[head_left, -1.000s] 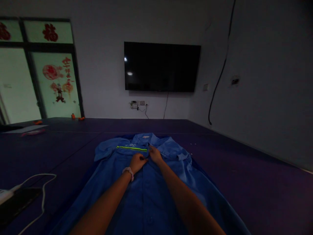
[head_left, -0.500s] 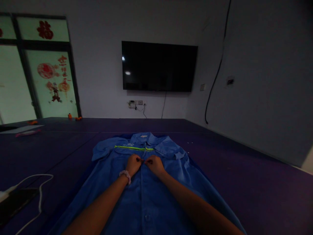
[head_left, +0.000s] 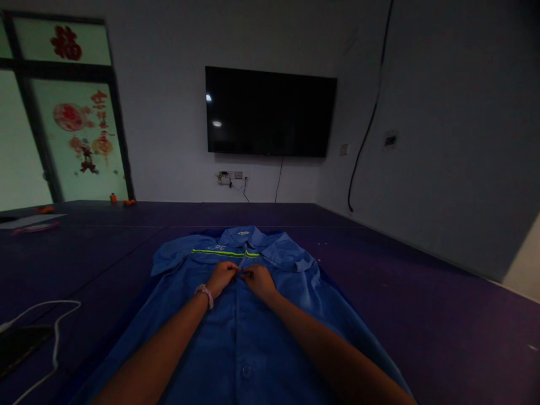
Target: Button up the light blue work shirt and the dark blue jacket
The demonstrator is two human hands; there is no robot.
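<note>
A blue short-sleeved work shirt (head_left: pixel 202 349) lies front up, its collar away from me and a yellow-green stripe across the chest. Both hands meet at its front placket, just below the stripe. My left hand (head_left: pixel 223 278), with a pale scrunchie (head_left: pixel 206 295) on the wrist, is closed in a pinch on the placket edge. From the other side my right hand (head_left: pixel 258 281) pinches the same spot, fingertips almost touching the left ones. Whatever button sits between the fingertips is too small and dark to make out. Lower on the placket a round button (head_left: pixel 247 370) shows.
The shirt rests on a purple surface (head_left: pixel 422 315). At left lie a dark phone (head_left: pixel 25 346) and a white cable (head_left: pixel 57 332); farther back are a pink item (head_left: pixel 36 228) and small orange objects (head_left: pixel 129 202). A television (head_left: pixel 270 112) hangs on the far wall.
The whole view has shifted slightly, so things appear a little farther left. Both hands stay at the same part of the placket, with the fingers slightly rearranged.
</note>
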